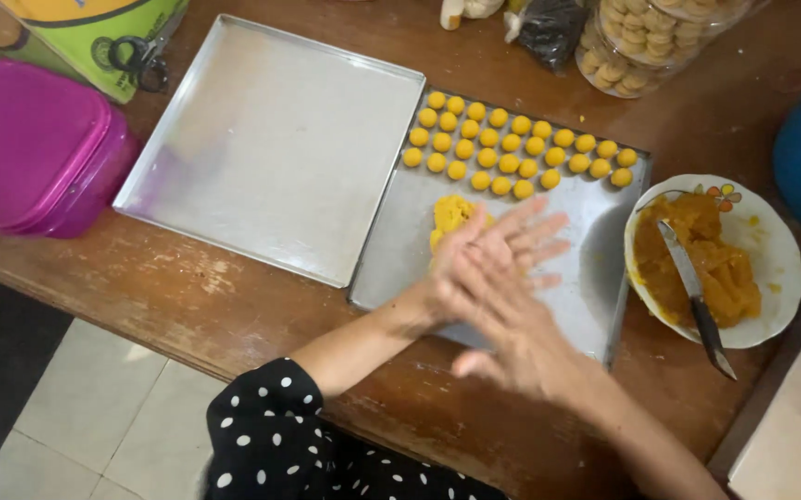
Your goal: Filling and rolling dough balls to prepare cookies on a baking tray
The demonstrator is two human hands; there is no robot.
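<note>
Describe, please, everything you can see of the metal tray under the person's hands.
The tray is a shallow, square, silver-grey metal pan with a low raised rim, lying flat on the brown wooden table, its left edge against a second, bare tray. Rows of small yellow balls fill its far end; a yellow dough lump sits mid-tray. The left hand and right hand are pressed together above it.

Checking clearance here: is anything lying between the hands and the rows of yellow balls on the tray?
Nothing visible. Bare tray lies between the hands and the balls; a dough lump sits left of the fingertips.
</note>
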